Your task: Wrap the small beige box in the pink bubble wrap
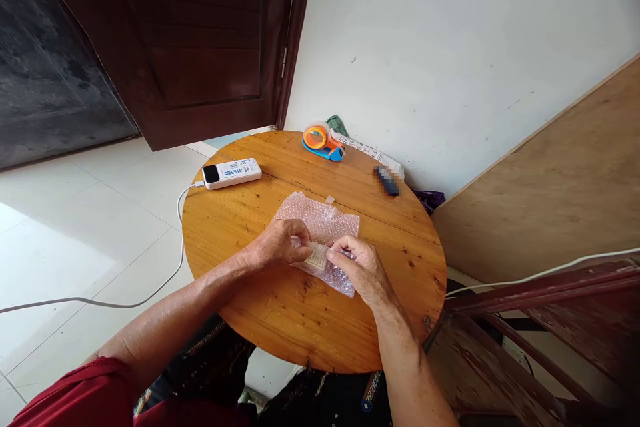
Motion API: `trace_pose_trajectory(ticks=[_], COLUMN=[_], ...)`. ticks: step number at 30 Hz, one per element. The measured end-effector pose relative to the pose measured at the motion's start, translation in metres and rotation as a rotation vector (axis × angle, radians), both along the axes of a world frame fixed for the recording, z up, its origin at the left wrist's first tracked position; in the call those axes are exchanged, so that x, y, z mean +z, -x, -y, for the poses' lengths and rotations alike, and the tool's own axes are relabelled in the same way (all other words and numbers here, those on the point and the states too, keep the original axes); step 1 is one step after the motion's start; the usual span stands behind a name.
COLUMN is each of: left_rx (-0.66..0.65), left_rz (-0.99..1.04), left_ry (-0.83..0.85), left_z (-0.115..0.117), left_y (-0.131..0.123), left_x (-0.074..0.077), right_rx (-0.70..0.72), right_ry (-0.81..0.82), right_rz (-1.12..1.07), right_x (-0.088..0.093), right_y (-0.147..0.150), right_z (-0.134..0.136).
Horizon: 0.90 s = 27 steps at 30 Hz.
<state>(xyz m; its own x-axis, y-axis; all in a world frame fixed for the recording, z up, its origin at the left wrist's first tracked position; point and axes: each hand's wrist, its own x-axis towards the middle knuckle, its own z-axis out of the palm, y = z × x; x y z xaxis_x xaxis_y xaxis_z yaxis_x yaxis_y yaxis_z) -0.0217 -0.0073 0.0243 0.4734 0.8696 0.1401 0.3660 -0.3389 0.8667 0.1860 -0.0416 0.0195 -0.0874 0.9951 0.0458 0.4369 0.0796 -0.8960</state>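
Note:
A sheet of clear, pinkish bubble wrap [313, 210] lies on the round wooden table in front of me. On its nearer part sits a small, flat, pale rectangular piece [315, 257], partly covered by wrap and fingers; its kind I cannot make out. My left hand [280, 243] is closed at the left side of this piece, thumb and fingers pinching the wrap's edge. From the other side, my right hand [361, 268] grips the wrap between thumb and fingers, close to the piece's right end. The fingertips of both hands are only a short gap apart.
On the round table [280, 307] stand an orange and blue tape dispenser [324, 141] at the back and a white device [233, 173] at the left, with a cable [181, 240] plugged in. A blurred dark object [387, 181] lies back right. Wall and door stand behind.

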Motion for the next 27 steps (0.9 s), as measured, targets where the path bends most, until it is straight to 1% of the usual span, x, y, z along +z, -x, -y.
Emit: trace_pose_trajectory(ticks=[4,7,9,11,13,14,16,17,20,24,27], left_rx=[0.000,-0.005,-0.032,-0.066,-0.090,-0.096,-0.102,-0.104,-0.102,-0.072,0.050], left_rz=[-0.064,-0.122,-0.149,-0.161,-0.172,-0.177,-0.200,-0.216,-0.232,-0.164,-0.284], left_ry=[0.029,-0.002,-0.021,-0.035,-0.047,-0.053,-0.058,-0.054,-0.026,-0.050,-0.044], left_z=[-0.005,-0.007,-0.009,-0.010,-0.012,-0.013,-0.016,-0.017,-0.020,-0.017,-0.013], left_y=[-0.003,-0.004,-0.004,-0.005,-0.007,-0.008,-0.011,-0.011,-0.003,0.025,0.036], left_x=[0.001,0.003,0.005,0.006,0.008,0.009,0.011,0.012,0.016,0.021,0.020], right_rx=[0.003,-0.042,-0.094,-0.083,0.027,0.093,0.196,0.222,0.221,0.213,0.232], right_ry=[-0.015,-0.101,-0.256,-0.459,-0.602,-0.631,-0.615,-0.591,-0.543,-0.554,-0.555], right_rz=[-0.031,0.032,0.139,0.305,0.492,0.580,0.733,0.793,0.910,0.983,1.047], right_x=[-0.006,-0.002,0.008,0.022,0.035,0.040,0.043,0.042,0.035,0.033,0.037], right_y=[0.000,-0.003,-0.004,0.000,0.007,0.013,0.023,0.028,0.036,0.039,0.042], right_z=[-0.003,-0.002,0.004,0.015,0.026,0.031,0.037,0.038,0.038,0.038,0.037])
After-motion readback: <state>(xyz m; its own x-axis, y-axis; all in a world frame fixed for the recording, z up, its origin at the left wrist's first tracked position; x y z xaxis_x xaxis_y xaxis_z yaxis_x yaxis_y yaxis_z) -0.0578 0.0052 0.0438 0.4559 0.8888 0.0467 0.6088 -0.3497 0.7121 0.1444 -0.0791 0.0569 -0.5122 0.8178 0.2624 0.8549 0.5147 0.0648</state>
